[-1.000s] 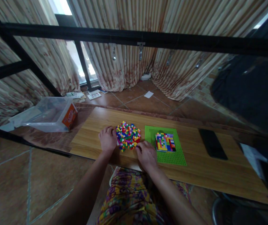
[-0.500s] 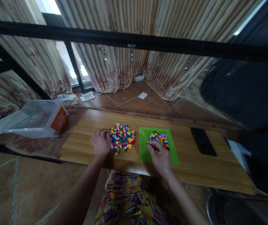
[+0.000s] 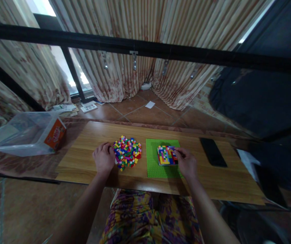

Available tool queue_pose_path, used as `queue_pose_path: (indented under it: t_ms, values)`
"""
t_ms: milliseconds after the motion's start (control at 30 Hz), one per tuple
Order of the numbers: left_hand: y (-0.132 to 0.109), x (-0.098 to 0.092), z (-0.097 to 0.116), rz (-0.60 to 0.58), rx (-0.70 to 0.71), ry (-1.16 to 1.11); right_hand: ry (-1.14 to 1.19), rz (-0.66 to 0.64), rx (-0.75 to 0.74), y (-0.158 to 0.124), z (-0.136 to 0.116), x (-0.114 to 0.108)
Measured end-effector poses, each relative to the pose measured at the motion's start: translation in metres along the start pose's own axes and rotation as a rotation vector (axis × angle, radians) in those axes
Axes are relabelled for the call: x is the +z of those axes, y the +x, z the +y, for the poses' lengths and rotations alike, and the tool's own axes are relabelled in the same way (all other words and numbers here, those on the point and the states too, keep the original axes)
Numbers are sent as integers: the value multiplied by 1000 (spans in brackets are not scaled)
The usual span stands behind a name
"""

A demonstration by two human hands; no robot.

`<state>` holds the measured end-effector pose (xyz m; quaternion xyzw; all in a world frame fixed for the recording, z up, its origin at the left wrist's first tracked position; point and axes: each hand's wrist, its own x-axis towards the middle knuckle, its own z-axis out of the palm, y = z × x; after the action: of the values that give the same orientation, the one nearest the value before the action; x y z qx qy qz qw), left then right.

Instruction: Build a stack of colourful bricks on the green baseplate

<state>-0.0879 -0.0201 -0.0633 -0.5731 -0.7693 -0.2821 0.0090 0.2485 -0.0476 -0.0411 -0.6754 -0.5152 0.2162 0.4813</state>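
"Right hand (image 3: 187, 163) has moved: a second ago it was at the pile of loose toy bricks (image 3: 127, 152), and now it's over at the built brick block (image 3: 166, 156)."

"Where's that block?"

"Right of centre in the frame, on the green studded baseplate (image 3: 151, 167). Fingertips are at its upper right corner, thumb and forefinger drawn close together."

"Pinching a brick?"

"Can't tell; anything between them is too small to make out."

"And the left hand (image 3: 104, 158)?"

"Left of centre, palm down on the wooden bench (image 3: 78, 157), just beside the pile, as it was before. Its fingers are loosely bent, but their undersides are hidden, so I can't tell whether they hold anything."

"What's around them?"

"Black smartphone (image 3: 213, 151) lying toward the right of the frame, on the bench, apart from the baseplate. At the left edge there's a clear plastic bin (image 3: 27, 135) with an orange label (image 3: 55, 135)."

"Behind it all?"

"Striped curtains (image 3: 125, 78) across the top, behind a dark rail (image 3: 92, 42)."
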Motion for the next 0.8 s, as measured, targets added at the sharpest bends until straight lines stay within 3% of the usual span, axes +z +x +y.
queue_pose_path:
  t_ms: [300,600,800]
  values:
    - [1,-1,2,-16,-15,9,42,-47,-34,16,12,5]
    - [0,-4,4,-16,-20,3,472,-61,306,24,20,15]
    - [0,-4,4,-35,-22,3,552,-33,332,22,17,18]
